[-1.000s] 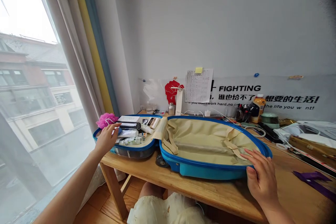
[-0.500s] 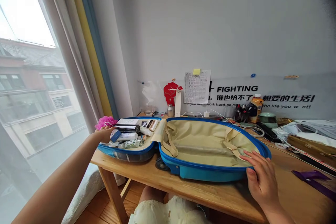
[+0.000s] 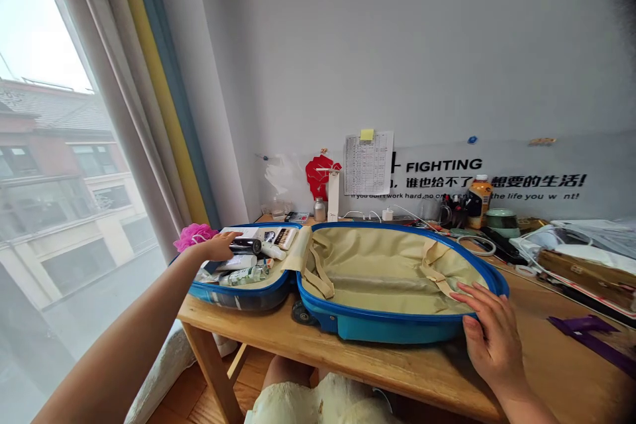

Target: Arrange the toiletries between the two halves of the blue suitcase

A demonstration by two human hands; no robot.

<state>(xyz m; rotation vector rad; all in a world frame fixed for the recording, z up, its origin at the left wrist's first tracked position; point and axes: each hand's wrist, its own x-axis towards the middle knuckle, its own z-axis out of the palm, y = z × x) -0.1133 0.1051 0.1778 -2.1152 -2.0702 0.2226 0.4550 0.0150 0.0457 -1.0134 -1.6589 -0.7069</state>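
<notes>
An open blue suitcase (image 3: 397, 328) lies on the wooden table, its cream-lined right half holding only straps. In its left half lie a black cylindrical bottle (image 3: 246, 246), a clear bottle (image 3: 246, 275), a white tube (image 3: 272, 250), a white box of small brown-tipped sticks (image 3: 285, 237) and a pink bath puff (image 3: 193, 236) at the far left edge. My left hand (image 3: 219, 247) reaches over these items, fingers stretched out at the black bottle's left end, partly covering it. Spread fingers of my right hand (image 3: 491, 331) rest on the suitcase's right rim.
Along the wall stand an orange-filled bottle (image 3: 479, 200), a green lidded bowl (image 3: 501, 220) and a small jar (image 3: 319, 209). A brown case (image 3: 576, 270) and a purple strip (image 3: 591, 338) lie on the right. A curtained window is at left.
My left hand has moved right, from beside the pink puff and a blue item to the black bottle's left end. The right hand stays on the rim. The view shifts slightly.
</notes>
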